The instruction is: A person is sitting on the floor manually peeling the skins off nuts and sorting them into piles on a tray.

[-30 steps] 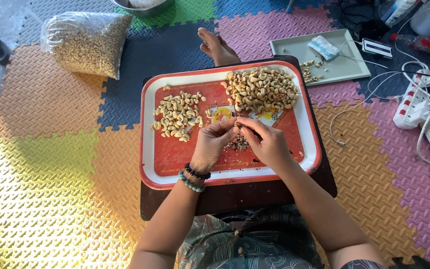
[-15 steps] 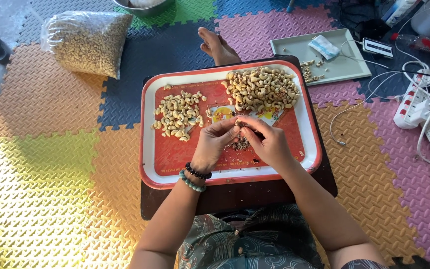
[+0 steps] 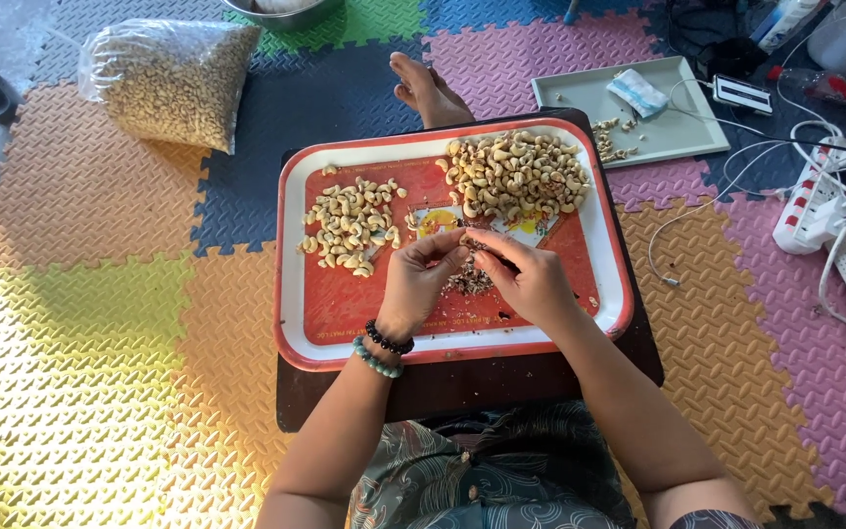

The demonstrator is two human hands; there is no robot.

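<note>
Centre of frame, over red tray [image 3: 317,323]: my left hand [image 3: 413,284] and right hand [image 3: 531,279] both pinching one cashew [image 3: 469,245], peeling skin; flakes [image 3: 466,282] piling below. Next needing sorting toward peeled pile [image 3: 350,227], left.

Floor: interlocking coloured foam mats [image 3: 80,323]; sunlight patch lower left.

We see a glossy red tray [image 3: 325,313] with a smooth white rim. Our foam mat [image 3: 90,196] looks matt and ridged. The nut bag [image 3: 173,83] is shiny clear plastic.

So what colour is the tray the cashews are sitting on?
The tray is red with a white rim and a red outer edge, seen in the head view.
</note>
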